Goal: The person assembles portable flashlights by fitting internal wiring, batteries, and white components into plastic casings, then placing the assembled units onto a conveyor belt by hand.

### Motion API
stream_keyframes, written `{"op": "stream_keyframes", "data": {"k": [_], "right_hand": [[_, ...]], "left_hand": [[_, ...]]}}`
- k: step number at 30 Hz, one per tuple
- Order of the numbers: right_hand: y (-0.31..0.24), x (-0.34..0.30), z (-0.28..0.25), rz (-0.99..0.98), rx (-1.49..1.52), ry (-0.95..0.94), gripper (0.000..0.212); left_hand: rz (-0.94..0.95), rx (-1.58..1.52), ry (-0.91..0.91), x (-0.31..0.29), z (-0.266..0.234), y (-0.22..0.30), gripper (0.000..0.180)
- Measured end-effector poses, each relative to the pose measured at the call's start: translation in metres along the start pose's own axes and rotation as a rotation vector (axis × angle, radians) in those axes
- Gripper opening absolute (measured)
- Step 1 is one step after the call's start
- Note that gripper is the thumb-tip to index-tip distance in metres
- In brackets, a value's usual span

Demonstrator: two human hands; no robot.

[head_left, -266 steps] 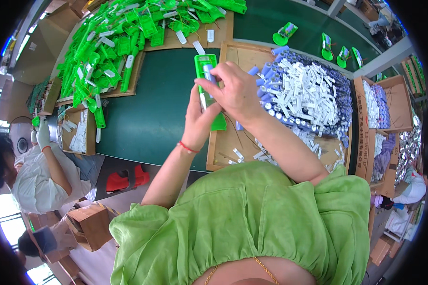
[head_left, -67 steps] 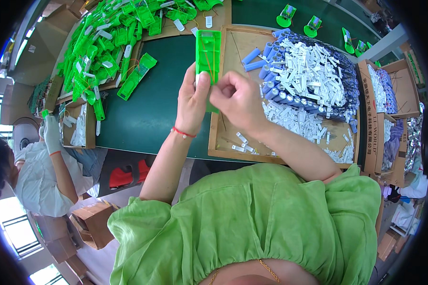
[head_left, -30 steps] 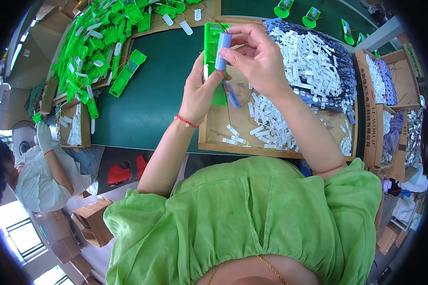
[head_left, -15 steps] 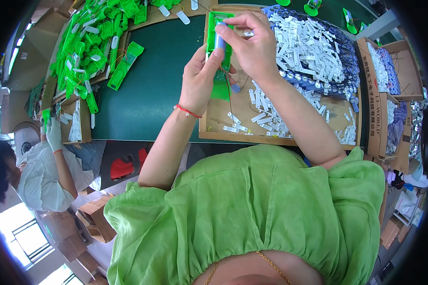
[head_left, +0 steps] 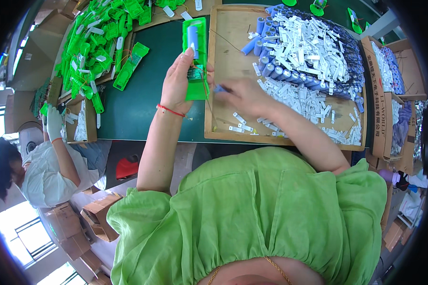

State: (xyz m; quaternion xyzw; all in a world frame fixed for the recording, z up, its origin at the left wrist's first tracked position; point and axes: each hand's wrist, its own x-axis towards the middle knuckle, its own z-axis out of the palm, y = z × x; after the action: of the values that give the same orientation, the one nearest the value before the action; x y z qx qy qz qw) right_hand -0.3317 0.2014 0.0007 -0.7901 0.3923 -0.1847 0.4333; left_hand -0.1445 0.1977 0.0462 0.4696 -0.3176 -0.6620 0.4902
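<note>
My left hand (head_left: 177, 84) is closed around a long green plastic housing (head_left: 201, 90), held upright over the table's edge of the wooden tray. A blue cylindrical battery cell (head_left: 192, 37) lies lengthwise in its upper half, with my left thumb at the cell's lower end. Below the cell a small green circuit board (head_left: 195, 72) shows, with thin red and dark wires beside it. Just right of the housing, my right hand (head_left: 242, 96), slightly blurred, pinches a second blue battery cell (head_left: 218, 89), whose far end is all that shows.
The wooden tray (head_left: 223, 135) holds rows of blue cells (head_left: 285, 75) and heaps of small white strips (head_left: 314, 42). Green housings (head_left: 88, 52) pile up at left. Cardboard boxes (head_left: 380, 102) stand at right. A co-worker (head_left: 47, 166) in white sits at far left.
My left hand has carried the housing left, off the tray. My right hand has left the cell in the housing and come down to the second cell, which hung loose beside it.
</note>
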Motion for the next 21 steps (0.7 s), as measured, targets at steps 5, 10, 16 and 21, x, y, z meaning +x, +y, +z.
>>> {"op": "stream_keyframes", "data": {"k": [5,10,16,21], "right_hand": [[-0.016,-0.039,-0.003,0.002,-0.088,0.032,0.028],[-0.005,-0.004,0.011,-0.040,-0.198,0.190,0.025],[-0.001,-0.007,-0.013,-0.177,-1.039,0.375,0.018],[0.004,0.004,-0.013,-0.095,-1.323,0.083,0.009]], "left_hand": [[0.300,-0.025,0.346,0.021,-0.089,0.040,0.034],[0.192,0.185,0.282,0.007,-0.053,0.024,0.032],[0.160,0.023,0.176,-0.008,-0.037,-0.004,0.032],[0.020,-0.183,0.097,-0.013,-0.032,-0.013,0.037]]}}
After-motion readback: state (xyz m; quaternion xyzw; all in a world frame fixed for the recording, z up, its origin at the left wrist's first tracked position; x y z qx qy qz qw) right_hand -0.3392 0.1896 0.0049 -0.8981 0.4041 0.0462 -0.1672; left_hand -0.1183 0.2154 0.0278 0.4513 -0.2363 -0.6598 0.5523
